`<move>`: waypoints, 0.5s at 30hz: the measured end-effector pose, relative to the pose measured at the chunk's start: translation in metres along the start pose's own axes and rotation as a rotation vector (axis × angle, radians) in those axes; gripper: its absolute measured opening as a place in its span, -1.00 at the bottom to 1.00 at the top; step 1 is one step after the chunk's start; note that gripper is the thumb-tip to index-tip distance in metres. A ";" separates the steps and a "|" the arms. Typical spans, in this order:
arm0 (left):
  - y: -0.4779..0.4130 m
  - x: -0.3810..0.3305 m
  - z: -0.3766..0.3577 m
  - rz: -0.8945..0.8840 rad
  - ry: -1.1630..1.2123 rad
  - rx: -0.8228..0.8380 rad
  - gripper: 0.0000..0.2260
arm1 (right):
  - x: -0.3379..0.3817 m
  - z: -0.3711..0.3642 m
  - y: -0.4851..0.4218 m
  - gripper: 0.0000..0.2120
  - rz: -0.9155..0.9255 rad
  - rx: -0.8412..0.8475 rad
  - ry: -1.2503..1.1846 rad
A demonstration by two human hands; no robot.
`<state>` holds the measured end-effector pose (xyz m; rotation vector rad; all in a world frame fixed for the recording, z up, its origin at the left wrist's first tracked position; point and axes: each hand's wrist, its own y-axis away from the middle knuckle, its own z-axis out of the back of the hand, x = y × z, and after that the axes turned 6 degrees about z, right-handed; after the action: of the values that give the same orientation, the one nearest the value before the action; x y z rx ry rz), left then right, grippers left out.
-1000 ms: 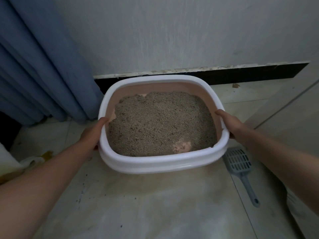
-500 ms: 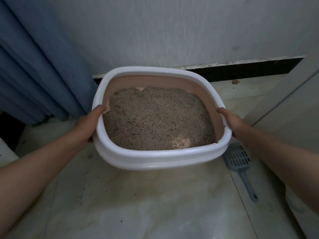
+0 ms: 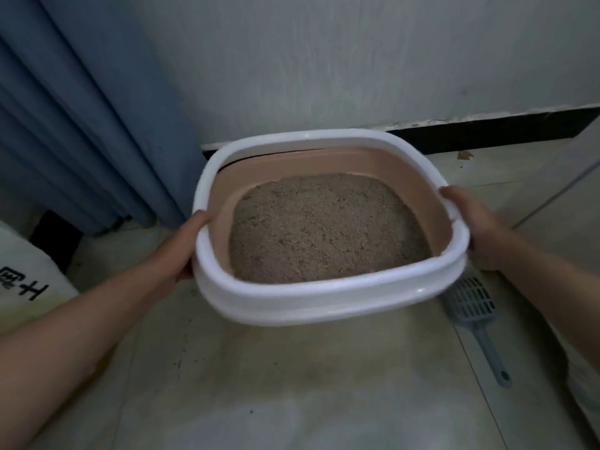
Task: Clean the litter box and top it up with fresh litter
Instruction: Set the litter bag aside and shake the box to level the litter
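— While my left hand (image 3: pixel 186 245) and right hand (image 3: pixel 470 222) grip opposite sides of the litter box (image 3: pixel 324 297), which step is this?

— Repositioning, I'd say: it looks raised and tilted above the floor (image 3: pixel 292 384), litter (image 3: pixel 324 228) inside. Next: set it down level, then take the scoop (image 3: pixel 470 303) beside my right forearm.

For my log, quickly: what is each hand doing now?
Left hand: grips the litter box rim.
Right hand: grips the opposite rim.
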<state>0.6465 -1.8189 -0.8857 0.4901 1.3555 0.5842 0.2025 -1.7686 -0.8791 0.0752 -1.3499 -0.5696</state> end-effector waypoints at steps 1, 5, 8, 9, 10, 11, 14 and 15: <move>-0.003 0.006 0.008 -0.006 0.008 -0.019 -0.54 | -0.006 -0.008 0.000 -0.61 0.025 0.018 0.052; -0.015 0.015 0.030 -0.047 0.060 -0.070 -0.68 | -0.023 -0.026 -0.006 -0.42 0.004 0.020 0.119; -0.014 0.010 0.013 -0.035 -0.027 -0.019 -0.49 | -0.018 -0.008 -0.009 -0.58 -0.027 -0.073 0.062; -0.017 0.013 0.010 -0.002 -0.038 -0.019 -0.43 | -0.017 -0.004 -0.012 -0.61 -0.022 -0.100 0.061; -0.020 0.019 0.010 0.014 -0.036 -0.023 -0.42 | -0.018 -0.004 -0.015 -0.63 -0.003 -0.111 0.075; -0.023 0.023 0.009 0.010 -0.032 -0.031 -0.46 | -0.019 -0.006 -0.016 -0.64 0.008 -0.106 0.091; -0.032 0.024 0.019 -0.015 0.015 -0.074 -0.67 | -0.026 -0.021 -0.018 -0.56 -0.006 -0.060 0.093; -0.035 0.021 0.022 -0.024 0.020 -0.080 -0.68 | -0.028 -0.024 -0.018 -0.50 -0.020 -0.051 0.087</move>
<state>0.6741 -1.8321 -0.9211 0.4036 1.3505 0.6221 0.2157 -1.7783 -0.9163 0.0716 -1.2504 -0.6110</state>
